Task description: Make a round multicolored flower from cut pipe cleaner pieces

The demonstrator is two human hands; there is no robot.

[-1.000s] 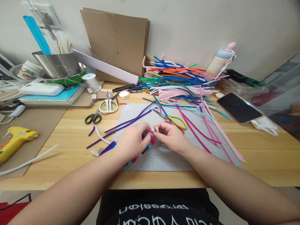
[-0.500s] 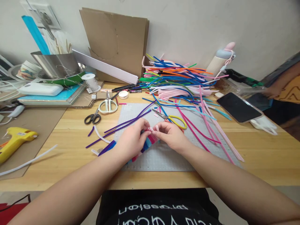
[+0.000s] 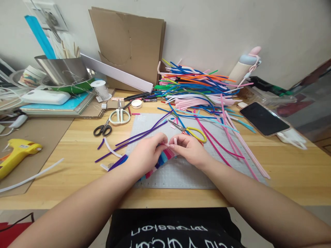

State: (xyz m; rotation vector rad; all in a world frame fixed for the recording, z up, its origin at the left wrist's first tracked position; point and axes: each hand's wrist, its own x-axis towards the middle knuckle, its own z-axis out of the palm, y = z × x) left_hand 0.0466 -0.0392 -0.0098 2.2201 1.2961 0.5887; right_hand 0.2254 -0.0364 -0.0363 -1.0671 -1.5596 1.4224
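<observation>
My left hand (image 3: pixel 147 153) is closed on a striped piece made of pipe cleaners (image 3: pixel 163 159), in pink, blue and purple. The piece slants down to the left, partly hidden under that hand and forearm. Close beside it, my right hand (image 3: pixel 190 151) pinches a short pale pipe cleaner (image 3: pixel 175 141) at the piece's upper end. Both sets of fingertips nearly meet there, so the exact join is hidden. Yellow-handled scissors (image 3: pixel 196 134) lie slightly open just beyond my right hand. Long purple pipe cleaners (image 3: pixel 144 133) lie beyond my left hand.
Under my hands lies a grey cutting mat (image 3: pixel 191 177). A heap of coloured pipe cleaners (image 3: pixel 199 86) fills the back, with loose pink ones (image 3: pixel 219 146) on the right. Around these are a phone (image 3: pixel 263 119), white scissors (image 3: pixel 119 116), black scissors (image 3: pixel 102 129) and a yellow glue gun (image 3: pixel 19 153).
My right hand has shifted very slightly, and the pale pipe cleaner with it. Another person's arm at the far right has gone out of view.
</observation>
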